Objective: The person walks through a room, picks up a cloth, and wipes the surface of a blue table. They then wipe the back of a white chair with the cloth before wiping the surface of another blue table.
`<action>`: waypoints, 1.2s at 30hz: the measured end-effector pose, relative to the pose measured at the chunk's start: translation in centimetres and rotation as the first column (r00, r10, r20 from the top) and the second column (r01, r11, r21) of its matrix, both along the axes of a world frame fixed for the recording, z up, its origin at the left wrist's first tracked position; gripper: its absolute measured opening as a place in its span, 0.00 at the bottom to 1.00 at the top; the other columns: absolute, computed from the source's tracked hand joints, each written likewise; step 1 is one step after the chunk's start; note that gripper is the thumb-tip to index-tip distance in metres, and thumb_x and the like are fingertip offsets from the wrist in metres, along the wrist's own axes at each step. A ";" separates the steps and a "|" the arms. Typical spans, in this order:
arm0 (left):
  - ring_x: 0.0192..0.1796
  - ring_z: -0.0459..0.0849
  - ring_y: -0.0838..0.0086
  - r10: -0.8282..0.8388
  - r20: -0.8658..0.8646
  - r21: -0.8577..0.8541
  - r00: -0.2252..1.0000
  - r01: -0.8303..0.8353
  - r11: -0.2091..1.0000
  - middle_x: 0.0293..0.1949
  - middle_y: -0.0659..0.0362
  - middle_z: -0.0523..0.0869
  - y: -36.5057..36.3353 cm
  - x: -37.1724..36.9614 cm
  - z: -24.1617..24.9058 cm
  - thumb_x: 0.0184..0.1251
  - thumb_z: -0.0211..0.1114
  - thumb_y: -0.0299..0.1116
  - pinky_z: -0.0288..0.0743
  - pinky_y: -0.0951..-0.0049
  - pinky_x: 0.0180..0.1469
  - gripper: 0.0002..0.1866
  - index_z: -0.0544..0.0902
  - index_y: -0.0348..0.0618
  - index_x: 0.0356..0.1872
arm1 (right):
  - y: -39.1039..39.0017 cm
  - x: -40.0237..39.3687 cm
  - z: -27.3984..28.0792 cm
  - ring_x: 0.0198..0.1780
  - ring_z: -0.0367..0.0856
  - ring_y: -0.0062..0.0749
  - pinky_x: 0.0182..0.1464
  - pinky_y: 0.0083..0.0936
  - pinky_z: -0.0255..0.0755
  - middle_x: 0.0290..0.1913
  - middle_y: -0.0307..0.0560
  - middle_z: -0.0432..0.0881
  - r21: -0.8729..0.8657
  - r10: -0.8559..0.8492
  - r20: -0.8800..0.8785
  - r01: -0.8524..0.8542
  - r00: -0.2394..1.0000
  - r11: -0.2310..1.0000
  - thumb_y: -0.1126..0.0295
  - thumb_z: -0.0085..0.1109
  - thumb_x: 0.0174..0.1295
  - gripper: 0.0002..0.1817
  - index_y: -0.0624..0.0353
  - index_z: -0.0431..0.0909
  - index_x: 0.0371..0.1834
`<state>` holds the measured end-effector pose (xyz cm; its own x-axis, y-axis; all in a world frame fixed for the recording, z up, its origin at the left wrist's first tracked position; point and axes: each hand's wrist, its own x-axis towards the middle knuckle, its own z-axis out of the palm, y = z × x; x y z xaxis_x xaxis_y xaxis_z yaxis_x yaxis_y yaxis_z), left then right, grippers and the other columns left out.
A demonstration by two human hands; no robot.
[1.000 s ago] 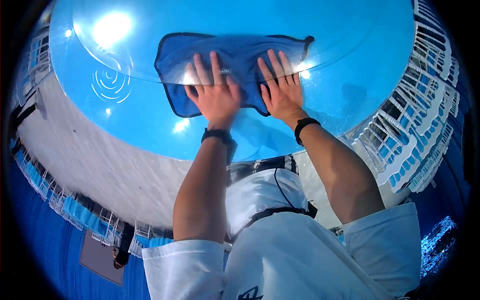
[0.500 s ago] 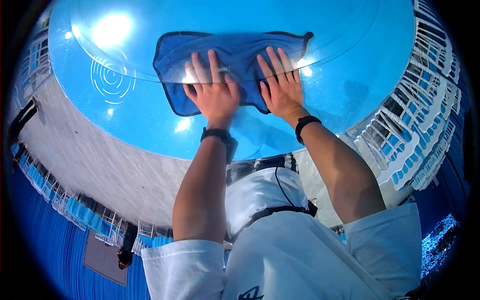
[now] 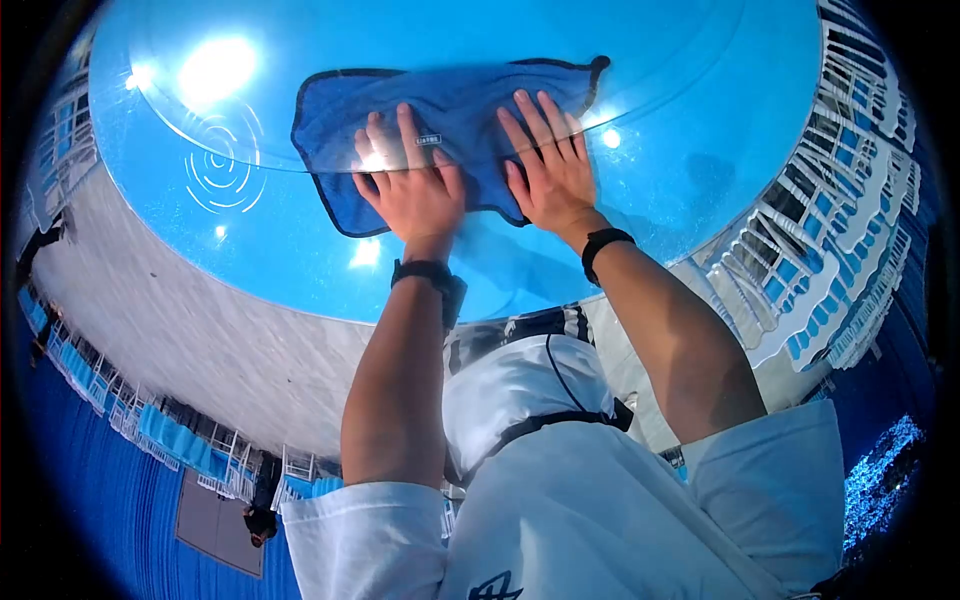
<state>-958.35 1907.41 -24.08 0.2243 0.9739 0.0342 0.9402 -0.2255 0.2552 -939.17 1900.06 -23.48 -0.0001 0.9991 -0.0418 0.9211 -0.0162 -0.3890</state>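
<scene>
A blue cloth point(image 3: 465, 85) with dark edging and a small label lies spread on a glossy light-blue round tabletop point(image 3: 680, 200). My left hand point(image 3: 412, 185) rests palm down on the cloth's left half, fingers spread and pointing away from me. On the right half, my right hand point(image 3: 552, 165) presses flat with its fingers slightly apart. Both hands touch the cloth, and neither grips it. The raised edge of a clear round disc passes by the fingers. Black bands are on both wrists.
White chairs point(image 3: 800, 250) stand in rows at the right, and more chairs point(image 3: 150, 430) line the lower left. A person in dark clothing point(image 3: 262, 515) is at the lower left. Pale flooring point(image 3: 220, 320) surrounds the table. Bright reflections glare at the upper left.
The cloth and both hands appear slightly further left in the view, and the table and chairs have shifted the same way. Both hands remain flat on the cloth.
</scene>
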 end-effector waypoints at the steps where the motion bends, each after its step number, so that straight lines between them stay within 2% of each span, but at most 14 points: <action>1: 0.89 0.58 0.45 -0.009 -0.017 -0.014 1.000 0.009 1.000 0.87 0.45 0.64 0.0 -0.1 0.0 0.79 0.53 0.52 0.46 0.37 0.84 0.39 0.66 0.55 0.89 | 0.0 0.0 0.0 0.93 0.50 0.49 0.88 0.57 0.46 0.95 0.45 0.52 0.002 0.000 0.000 0.000 1.000 1.000 0.57 0.53 0.80 0.37 0.44 0.61 0.92; 14: 0.88 0.57 0.45 -0.014 -0.033 -0.036 0.999 0.013 0.999 0.87 0.45 0.63 0.0 -0.3 -0.2 0.80 0.53 0.54 0.44 0.38 0.84 0.40 0.64 0.54 0.89 | 0.1 -0.1 -0.1 0.93 0.50 0.49 0.89 0.56 0.46 0.95 0.45 0.52 0.002 0.005 0.011 -0.005 1.000 1.000 0.57 0.53 0.79 0.38 0.44 0.60 0.93; 17: 0.88 0.60 0.46 0.015 0.011 -0.008 1.000 -0.015 1.000 0.88 0.47 0.66 -0.1 -0.1 -0.2 0.78 0.55 0.50 0.45 0.36 0.84 0.39 0.66 0.57 0.89 | 0.0 0.0 -0.1 0.93 0.50 0.49 0.89 0.57 0.46 0.95 0.45 0.51 0.006 0.008 0.006 -0.008 1.000 1.000 0.57 0.53 0.79 0.39 0.43 0.60 0.93; 23: 0.89 0.58 0.46 0.007 0.000 0.007 1.000 -0.007 1.000 0.88 0.48 0.65 -0.1 -0.1 -0.4 0.79 0.54 0.49 0.44 0.34 0.85 0.39 0.66 0.57 0.90 | 0.0 -0.1 -0.4 0.94 0.48 0.50 0.89 0.57 0.45 0.95 0.46 0.49 -0.001 0.013 0.010 -0.013 1.000 1.000 0.56 0.52 0.80 0.39 0.42 0.59 0.93; 29: 0.91 0.56 0.46 0.002 0.009 -0.001 1.000 -0.002 1.000 0.90 0.47 0.62 -0.1 -0.1 -0.3 0.79 0.53 0.48 0.44 0.33 0.85 0.38 0.66 0.57 0.90 | -0.1 0.0 -0.4 0.94 0.48 0.49 0.89 0.57 0.45 0.96 0.44 0.49 -0.008 0.007 -0.004 -0.007 1.000 1.000 0.56 0.52 0.80 0.38 0.42 0.59 0.94; 32: 0.93 0.50 0.47 -0.020 -0.034 -0.038 0.999 0.019 0.999 0.92 0.46 0.57 -0.1 -0.3 -0.4 0.80 0.51 0.52 0.40 0.34 0.87 0.40 0.63 0.55 0.91 | -0.1 0.0 -0.4 0.94 0.49 0.48 0.89 0.57 0.45 0.96 0.43 0.50 0.007 0.004 -0.012 -0.004 1.000 1.000 0.56 0.52 0.81 0.38 0.41 0.59 0.93; 36: 0.93 0.50 0.47 -0.020 -0.022 -0.029 1.000 0.019 0.999 0.92 0.47 0.57 -0.1 -0.2 -0.5 0.81 0.51 0.52 0.39 0.35 0.88 0.40 0.63 0.55 0.91 | -0.2 0.1 -0.5 0.94 0.50 0.48 0.89 0.56 0.45 0.95 0.43 0.51 0.014 -0.004 -0.006 0.004 1.000 1.000 0.56 0.52 0.81 0.38 0.41 0.59 0.93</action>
<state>-958.54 1907.27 -24.63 0.2437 0.9699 0.0015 0.9412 -0.2369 0.2408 -939.05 1899.85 -23.98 0.0035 0.9996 -0.0280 0.9185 -0.0142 -0.3952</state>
